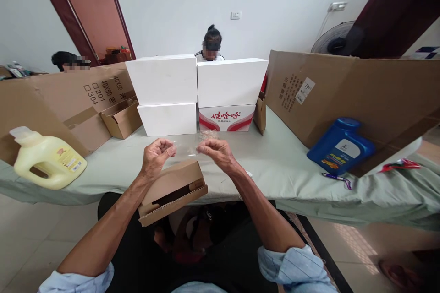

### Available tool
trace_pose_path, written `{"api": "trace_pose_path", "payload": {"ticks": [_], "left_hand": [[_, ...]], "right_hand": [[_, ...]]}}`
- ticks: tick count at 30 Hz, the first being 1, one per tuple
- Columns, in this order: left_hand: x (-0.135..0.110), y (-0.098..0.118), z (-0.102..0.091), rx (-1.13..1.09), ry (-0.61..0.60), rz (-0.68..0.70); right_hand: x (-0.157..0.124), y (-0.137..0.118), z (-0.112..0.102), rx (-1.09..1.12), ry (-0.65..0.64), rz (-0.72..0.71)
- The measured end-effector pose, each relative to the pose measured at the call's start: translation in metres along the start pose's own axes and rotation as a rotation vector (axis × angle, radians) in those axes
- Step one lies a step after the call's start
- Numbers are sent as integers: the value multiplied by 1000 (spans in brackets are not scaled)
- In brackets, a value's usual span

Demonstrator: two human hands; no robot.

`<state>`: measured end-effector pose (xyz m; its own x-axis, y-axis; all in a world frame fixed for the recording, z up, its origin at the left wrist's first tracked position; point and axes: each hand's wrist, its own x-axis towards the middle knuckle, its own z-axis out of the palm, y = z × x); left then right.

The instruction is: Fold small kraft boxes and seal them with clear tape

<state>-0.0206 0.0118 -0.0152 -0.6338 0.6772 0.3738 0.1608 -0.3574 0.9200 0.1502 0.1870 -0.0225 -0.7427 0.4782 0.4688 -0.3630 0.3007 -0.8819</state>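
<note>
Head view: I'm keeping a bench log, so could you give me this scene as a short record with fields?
left hand: pinching clear plastic
right hand: pinching the same plastic's other side, apparently
below hands: cardboard box, at table's near edge
beyond hands: white boxes, stacked two by two
far left: yellow jug
far right: blue bottle

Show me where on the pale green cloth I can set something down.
The widest bare cloth lies between the right hand and the blue bottle. A smaller patch lies between the yellow jug and the left hand. Crowded: around both hands, with clear plastic between them, white boxes beyond and a brown carton nearer.
</note>
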Motion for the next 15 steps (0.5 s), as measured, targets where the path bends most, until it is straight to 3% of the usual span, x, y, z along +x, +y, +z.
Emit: {"api": "trace_pose_path", "payload": {"ticks": [4, 8, 11, 15], "left_hand": [[-2, 3, -3, -76, -158, -87], [-4, 2, -1, -41, -269, -98], [-3, -1, 0, 24, -252, -85], [-2, -5, 1, 91, -216, -58]], "right_hand": [[9, 6, 3, -22, 196, -53], [8, 13, 27, -36, 119, -67], [0, 13, 42, -75, 74, -74], [-9, 10, 46, -184, 49, -139]]}}
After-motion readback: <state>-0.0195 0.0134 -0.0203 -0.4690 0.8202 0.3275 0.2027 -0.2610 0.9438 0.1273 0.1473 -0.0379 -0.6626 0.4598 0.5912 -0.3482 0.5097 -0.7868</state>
